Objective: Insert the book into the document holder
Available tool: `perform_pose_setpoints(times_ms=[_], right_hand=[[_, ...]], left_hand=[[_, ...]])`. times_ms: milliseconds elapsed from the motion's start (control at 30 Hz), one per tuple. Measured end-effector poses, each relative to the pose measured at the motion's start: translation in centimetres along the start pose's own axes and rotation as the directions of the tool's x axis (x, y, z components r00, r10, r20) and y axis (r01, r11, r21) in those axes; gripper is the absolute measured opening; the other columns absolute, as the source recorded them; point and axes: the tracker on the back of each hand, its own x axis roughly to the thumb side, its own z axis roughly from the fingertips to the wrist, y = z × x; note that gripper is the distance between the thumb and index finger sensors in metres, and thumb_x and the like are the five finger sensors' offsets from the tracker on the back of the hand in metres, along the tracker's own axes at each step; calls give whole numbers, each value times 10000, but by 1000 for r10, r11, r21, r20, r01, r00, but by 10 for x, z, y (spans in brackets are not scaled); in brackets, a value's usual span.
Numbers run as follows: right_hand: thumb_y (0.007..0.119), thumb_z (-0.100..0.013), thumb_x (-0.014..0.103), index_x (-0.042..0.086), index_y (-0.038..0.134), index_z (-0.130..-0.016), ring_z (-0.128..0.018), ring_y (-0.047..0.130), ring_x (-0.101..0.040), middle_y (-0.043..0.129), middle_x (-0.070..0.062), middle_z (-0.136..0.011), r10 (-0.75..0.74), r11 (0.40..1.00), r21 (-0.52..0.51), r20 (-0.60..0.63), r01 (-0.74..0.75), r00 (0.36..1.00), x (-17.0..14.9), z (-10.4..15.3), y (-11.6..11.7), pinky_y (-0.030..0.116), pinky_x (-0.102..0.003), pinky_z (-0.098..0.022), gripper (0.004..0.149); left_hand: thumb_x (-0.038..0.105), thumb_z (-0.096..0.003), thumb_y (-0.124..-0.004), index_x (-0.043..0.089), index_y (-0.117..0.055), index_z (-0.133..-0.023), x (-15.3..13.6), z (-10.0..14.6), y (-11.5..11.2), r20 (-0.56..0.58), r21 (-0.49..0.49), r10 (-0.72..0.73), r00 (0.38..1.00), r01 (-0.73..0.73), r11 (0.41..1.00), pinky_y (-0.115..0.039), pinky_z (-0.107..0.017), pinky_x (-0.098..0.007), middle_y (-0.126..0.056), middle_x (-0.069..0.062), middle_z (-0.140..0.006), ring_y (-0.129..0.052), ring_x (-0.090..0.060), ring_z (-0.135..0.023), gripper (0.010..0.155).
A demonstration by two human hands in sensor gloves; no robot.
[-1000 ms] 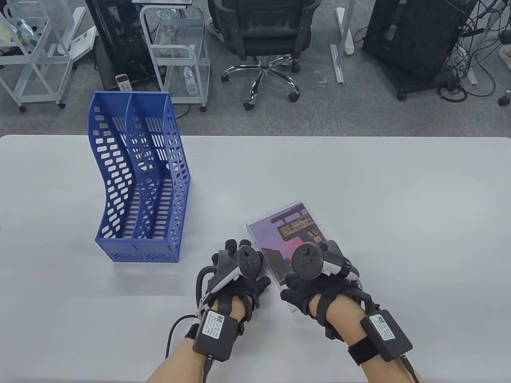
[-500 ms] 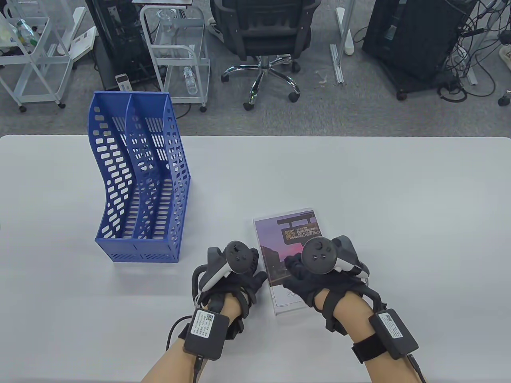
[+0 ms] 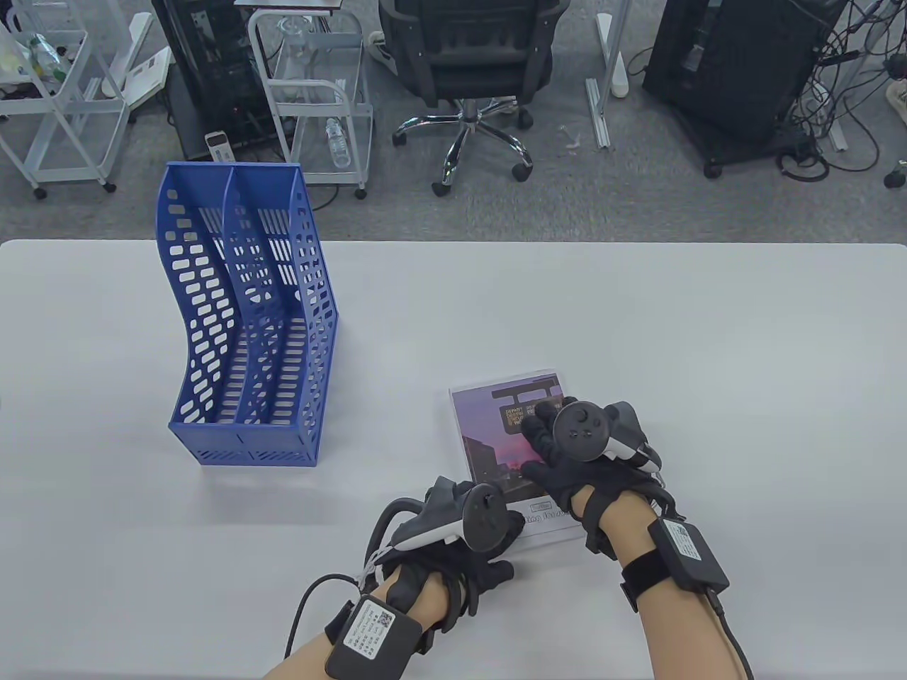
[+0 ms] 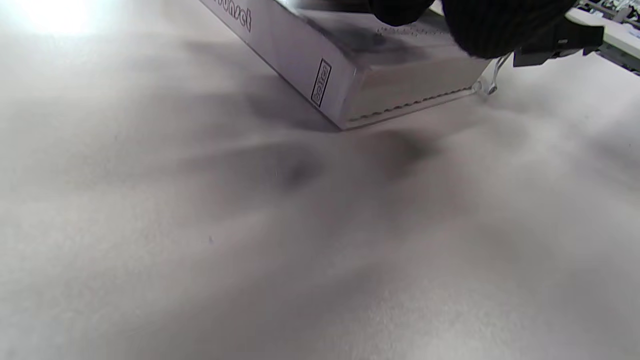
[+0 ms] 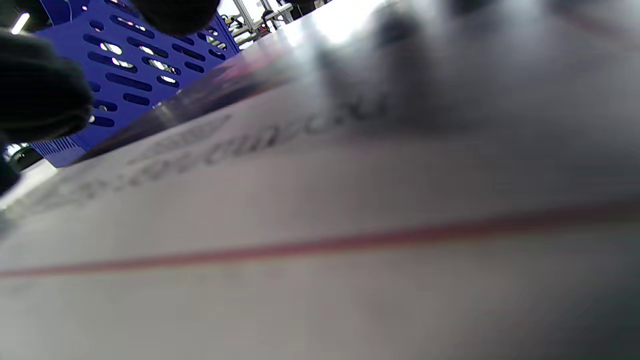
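The book (image 3: 489, 425), with a purple sunset cover, lies flat on the white table near the front middle. My right hand (image 3: 544, 428) rests flat on its cover with the fingers spread. My left hand (image 3: 504, 549) is at the book's near left corner; its fingers are mostly hidden under the tracker and nothing is gripped. The left wrist view shows the book's spine and near corner (image 4: 350, 65) on the table. The blue document holder (image 3: 248, 319) stands upright at the left, apart from both hands, with its slots open upward. It also shows in the right wrist view (image 5: 125, 65) beyond the blurred book cover (image 5: 300, 175).
The white table (image 3: 708, 354) stretches right and behind the book. Beyond its far edge are an office chair (image 3: 464, 64), white carts (image 3: 312, 92) and black equipment cases on the floor.
The book turned square to the table edge. My right hand slid farther up the cover. My left hand moved back and right, from the book's left side to its near left corner.
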Motion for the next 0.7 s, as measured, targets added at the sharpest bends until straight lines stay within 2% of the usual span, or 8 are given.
perform_pose_setpoints(times_ms=[267, 367, 600, 700], right_hand=[[672, -454, 522, 104, 403, -985, -975, 203, -470, 290, -161, -1082, 20, 999, 26, -37, -19, 999, 0, 1, 2, 294, -745, -618, 727], [672, -451, 523, 61, 417, -970, -944, 245, -511, 311, -215, -1052, 29, 999, 26, -54, -28, 998, 5, 4, 2, 356, -741, -610, 740], [673, -453, 520, 33, 360, -963, -908, 185, -541, 240, -247, -1032, -8, 999, 52, -83, 13, 996, 12, 8, 9, 374, -740, -601, 771], [673, -453, 518, 30, 329, -962, -900, 161, -552, 208, -254, -1028, 20, 998, 65, -87, -14, 996, 16, 8, 13, 362, -740, -601, 784]], left_hand=[[630, -421, -664, 548, -402, -1043, -5, -2, -2, -53, -34, -18, 998, 16, 999, -197, -771, -580, -146, 133, -1180, -180, -263, -1153, 680], [631, -422, -660, 552, -425, -1038, -7, 1, 2, -86, -36, -28, 996, 25, 999, -203, -771, -580, -150, 130, -1181, -184, -264, -1154, 664], [625, -426, -656, 514, -554, -1030, -19, 5, 9, -104, -11, 52, 993, -54, 999, -223, -769, -584, -233, 109, -1192, -241, -281, -1156, 623], [628, -426, -654, 522, -565, -1025, -24, 5, 10, -109, -20, 70, 992, -73, 997, -227, -769, -585, -249, 105, -1193, -254, -284, -1157, 615]])
